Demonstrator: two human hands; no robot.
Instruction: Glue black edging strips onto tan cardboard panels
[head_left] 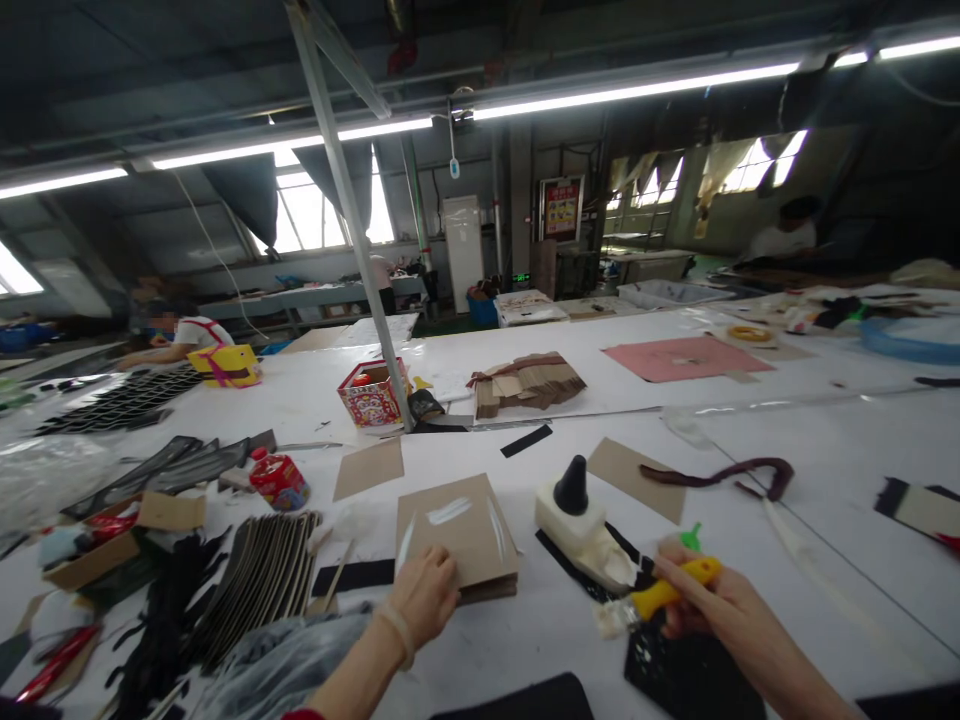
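Head view: the two hands are well apart over a white table [555, 640]. The right hand [705, 595] has its fingers wrapped round a brush [679, 588], its yellow handle in the grip and its pale bristles pointing left, over the near end of a white bottle [581, 525] with a black cone. The left hand [429, 600] rests, fingers curled, on the near-left edge of a card stack [465, 535]; whether the fingers pinch the top card or only press on it, I cannot tell.

The stack lies left of the bottle, near the middle of the table, with white, wet-looking streaks across its top. A black strip [356, 577] lies left of it, one loose card [370, 468] beyond its far-left side and another card [637, 478] beyond the bottle.

Each card looks light, thin and fairly stiff, likely to bend or crease if squeezed at a corner. The streaked patches would probably be slippery or tacky, so the bare edges are the better hold, with light pressure to stop the pile sliding. The brush looks light and rigid; its handle is the clean place to grip, clear of the soft bristles.
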